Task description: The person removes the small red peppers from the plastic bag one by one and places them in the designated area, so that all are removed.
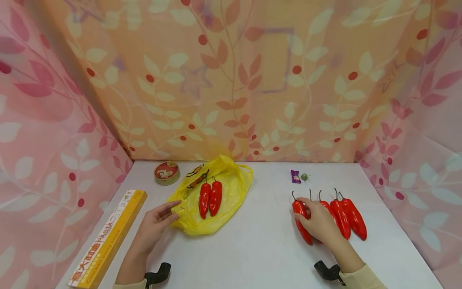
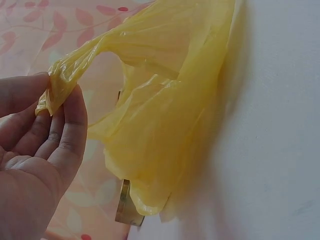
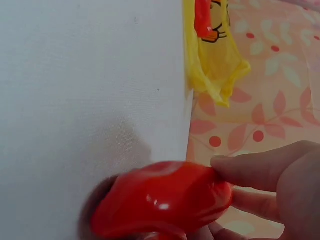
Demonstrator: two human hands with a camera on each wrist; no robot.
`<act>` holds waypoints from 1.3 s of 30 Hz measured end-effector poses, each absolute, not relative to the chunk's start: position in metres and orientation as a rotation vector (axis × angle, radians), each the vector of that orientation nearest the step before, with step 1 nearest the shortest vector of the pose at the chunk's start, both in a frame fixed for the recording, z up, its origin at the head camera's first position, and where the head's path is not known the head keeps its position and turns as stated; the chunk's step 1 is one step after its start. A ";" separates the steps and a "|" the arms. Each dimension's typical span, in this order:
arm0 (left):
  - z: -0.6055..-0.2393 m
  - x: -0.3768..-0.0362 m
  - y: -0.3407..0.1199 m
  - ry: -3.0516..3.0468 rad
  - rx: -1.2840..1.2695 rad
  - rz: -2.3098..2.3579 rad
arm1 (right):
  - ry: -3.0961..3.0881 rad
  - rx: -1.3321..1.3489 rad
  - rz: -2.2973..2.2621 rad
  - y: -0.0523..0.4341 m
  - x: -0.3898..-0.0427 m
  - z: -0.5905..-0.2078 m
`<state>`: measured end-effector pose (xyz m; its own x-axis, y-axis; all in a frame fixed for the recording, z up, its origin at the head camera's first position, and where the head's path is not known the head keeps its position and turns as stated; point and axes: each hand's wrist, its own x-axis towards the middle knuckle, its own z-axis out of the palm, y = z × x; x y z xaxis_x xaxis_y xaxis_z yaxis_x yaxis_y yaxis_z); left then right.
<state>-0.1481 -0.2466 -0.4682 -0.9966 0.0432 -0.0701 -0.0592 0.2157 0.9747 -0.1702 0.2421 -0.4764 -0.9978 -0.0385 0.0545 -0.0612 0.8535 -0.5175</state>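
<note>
My left hand (image 1: 153,226) pinches the near left edge of a yellow plastic bag (image 1: 232,196) between thumb and fingers. In the left wrist view a gathered bit of the bag (image 2: 62,82) shows at the fingertips. Two red peppers (image 1: 215,198) with dark stems lie side by side on the bag. On the right, my right hand (image 1: 319,220) grips the upper part of a red pepper (image 3: 160,200), the leftmost of a row. Several more red peppers (image 1: 355,220) lie beside and partly behind this hand, stems pointing away from me.
A long yellow-and-white pasta box (image 1: 108,237) lies slanted at the left. Behind it stands a round red-topped tin (image 1: 167,173). A small purple wrapped packet (image 1: 295,176) and a little green item (image 1: 304,176) lie beyond the peppers. Patterned cloth walls (image 1: 231,80) border the white table.
</note>
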 end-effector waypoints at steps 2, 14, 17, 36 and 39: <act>-0.469 -0.148 -0.247 2.382 -0.013 1.915 | -3.008 0.063 0.800 0.241 -0.170 -0.477; -0.468 -0.150 -0.246 2.367 -0.017 1.922 | -3.074 0.076 0.589 0.254 -0.176 -0.477; -0.468 -0.150 -0.245 2.356 -0.031 1.931 | -3.072 0.086 0.609 0.257 -0.176 -0.476; -0.469 -0.149 -0.247 2.344 -0.044 1.943 | -2.943 0.341 0.788 0.228 -0.184 -0.444; -0.470 -0.150 -0.247 2.344 -0.044 1.946 | -2.928 0.374 0.829 0.218 -0.187 -0.441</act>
